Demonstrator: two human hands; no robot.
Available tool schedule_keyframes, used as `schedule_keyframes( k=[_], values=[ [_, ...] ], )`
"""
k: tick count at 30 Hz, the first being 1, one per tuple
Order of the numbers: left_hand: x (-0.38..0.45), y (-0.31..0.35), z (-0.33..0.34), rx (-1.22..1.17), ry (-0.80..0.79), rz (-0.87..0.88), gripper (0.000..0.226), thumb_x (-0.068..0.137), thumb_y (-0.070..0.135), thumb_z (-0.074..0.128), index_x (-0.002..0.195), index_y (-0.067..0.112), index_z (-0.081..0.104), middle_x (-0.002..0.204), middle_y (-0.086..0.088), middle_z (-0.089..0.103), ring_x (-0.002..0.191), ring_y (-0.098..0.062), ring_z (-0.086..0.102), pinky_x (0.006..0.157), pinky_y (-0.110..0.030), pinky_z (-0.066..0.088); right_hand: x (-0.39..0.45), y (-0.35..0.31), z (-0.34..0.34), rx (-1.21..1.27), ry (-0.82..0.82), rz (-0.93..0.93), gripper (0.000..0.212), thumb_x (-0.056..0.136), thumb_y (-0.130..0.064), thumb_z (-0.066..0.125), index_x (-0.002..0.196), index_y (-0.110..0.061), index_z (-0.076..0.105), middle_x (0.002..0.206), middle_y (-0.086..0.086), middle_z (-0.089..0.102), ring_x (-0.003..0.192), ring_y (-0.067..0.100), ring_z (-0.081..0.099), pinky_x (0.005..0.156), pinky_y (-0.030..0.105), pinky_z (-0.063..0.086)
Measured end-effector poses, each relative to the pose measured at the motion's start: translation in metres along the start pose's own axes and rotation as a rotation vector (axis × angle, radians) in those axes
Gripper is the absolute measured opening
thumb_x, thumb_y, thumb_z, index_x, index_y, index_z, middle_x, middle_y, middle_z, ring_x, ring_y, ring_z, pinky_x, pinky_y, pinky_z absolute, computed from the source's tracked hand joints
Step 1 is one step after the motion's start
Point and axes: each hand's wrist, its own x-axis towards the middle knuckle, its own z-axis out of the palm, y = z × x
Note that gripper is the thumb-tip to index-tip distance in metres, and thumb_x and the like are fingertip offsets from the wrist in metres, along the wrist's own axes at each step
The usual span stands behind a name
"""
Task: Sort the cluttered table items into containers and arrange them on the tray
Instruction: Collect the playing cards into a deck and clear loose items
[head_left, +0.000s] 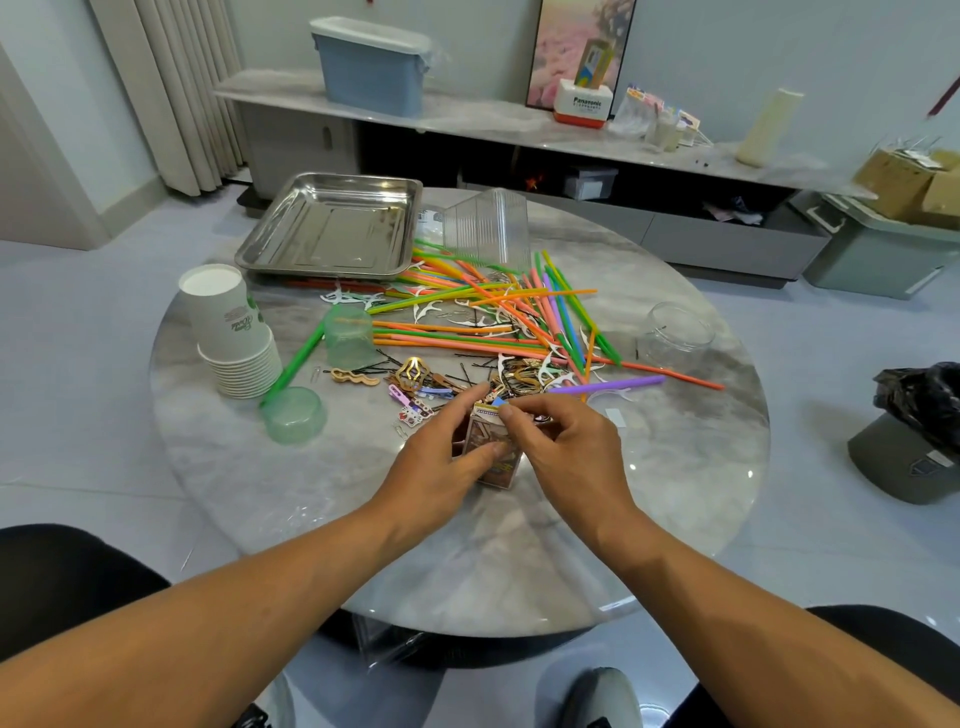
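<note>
Steel shows bare across the tray (332, 228) at the table's far left: nothing is arranged on it yet. We grip a small clear box (493, 452) near the front edge with our left hand (441, 457), while our right hand (566, 441) pinches a small clip at its mouth. Straws (493, 312), hair clips (415, 374) and floss picks (431, 312) lie unsorted, so we judge the sorting barely begun.

A single head-worn view looks forward and down, close over the round table (260, 493), room beyond.
</note>
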Motion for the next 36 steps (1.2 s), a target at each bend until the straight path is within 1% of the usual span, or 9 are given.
schedule_keyframes(
  k=[7,11,15,21,26,28,30,33,36],
  values=[
    [-0.001,0.003,0.002,-0.015,0.02,-0.004,0.062,0.079,0.047,0.074,0.135,0.055,0.048,0.127,0.012,0.066,0.114,-0.01,0.065,0.097,-0.048,0.055,-0.001,-0.001,0.0,-0.108,0.043,-0.055,0.014,0.088,-0.046,0.073,0.091,-0.032,0.074,0.091,-0.02,0.069,0.082,0.0,0.067,0.072,0.035,0.057],
    [-0.001,0.003,0.002,0.013,0.025,0.018,0.056,0.087,0.038,0.073,0.133,0.058,0.048,0.125,0.015,0.066,0.11,-0.007,0.066,0.095,-0.047,0.056,-0.005,-0.003,0.001,-0.295,0.078,-0.245,0.009,0.088,-0.04,0.075,0.094,-0.035,0.071,0.097,-0.018,0.067,0.084,0.001,0.063,0.065,0.032,0.054],
    [-0.001,0.001,0.001,0.033,0.034,0.021,0.055,0.094,0.027,0.071,0.131,0.061,0.048,0.124,0.017,0.065,0.107,-0.002,0.065,0.093,-0.043,0.057,-0.007,-0.002,0.001,-0.301,0.074,-0.348,0.013,0.087,-0.029,0.078,0.1,-0.032,0.076,0.106,-0.017,0.068,0.087,0.004,0.065,0.064,0.035,0.055],
    [-0.001,0.0,-0.002,0.087,0.018,0.084,0.058,0.099,0.017,0.064,0.141,0.053,0.049,0.138,0.033,0.054,0.128,0.003,0.054,0.104,-0.034,0.051,-0.006,0.005,0.001,-0.284,0.043,-0.407,0.014,0.087,-0.023,0.079,0.099,-0.03,0.079,0.111,-0.016,0.068,0.087,0.005,0.066,0.064,0.034,0.055],
    [-0.004,-0.001,-0.005,0.139,0.018,0.136,0.058,0.102,0.017,0.06,0.142,0.056,0.046,0.136,0.045,0.048,0.129,0.012,0.048,0.1,-0.016,0.048,-0.008,0.024,-0.002,-0.146,-0.063,-0.424,0.031,0.091,-0.01,0.074,0.119,-0.022,0.076,0.124,-0.004,0.067,0.107,0.009,0.066,0.078,0.032,0.058],
    [-0.004,-0.001,-0.005,0.13,0.027,0.141,0.058,0.101,0.015,0.061,0.141,0.055,0.049,0.137,0.04,0.051,0.129,0.011,0.049,0.101,-0.017,0.048,-0.008,0.029,-0.003,-0.036,-0.117,-0.399,0.036,0.09,-0.002,0.072,0.122,-0.017,0.074,0.125,-0.006,0.066,0.111,0.003,0.063,0.082,0.022,0.055],
    [-0.004,0.0,-0.005,0.101,0.043,0.127,0.055,0.099,0.012,0.062,0.138,0.05,0.056,0.135,0.031,0.058,0.125,0.008,0.054,0.098,-0.017,0.049,-0.009,0.028,-0.003,0.03,-0.133,-0.342,0.039,0.091,-0.004,0.073,0.125,-0.023,0.072,0.126,-0.018,0.062,0.115,-0.004,0.061,0.082,0.015,0.053],
    [0.0,0.017,-0.011,0.058,0.078,0.097,0.045,0.098,0.01,0.063,0.13,0.043,0.065,0.121,0.016,0.069,0.107,0.003,0.065,0.088,-0.017,0.052,-0.009,0.018,-0.002,0.151,-0.13,-0.199,0.044,0.097,-0.023,0.068,0.137,-0.041,0.06,0.123,-0.024,0.065,0.112,0.003,0.065,0.077,0.018,0.056],
    [0.018,0.044,-0.034,-0.015,0.156,-0.004,0.039,0.1,0.005,0.059,0.12,0.037,0.066,0.106,0.004,0.071,0.083,0.004,0.07,0.069,-0.014,0.054,-0.001,0.016,-0.004,0.095,0.0,-0.081,0.034,0.104,-0.036,0.054,0.138,-0.041,0.057,0.127,-0.021,0.065,0.118,0.002,0.061,0.095,0.024,0.052]
  ],
)
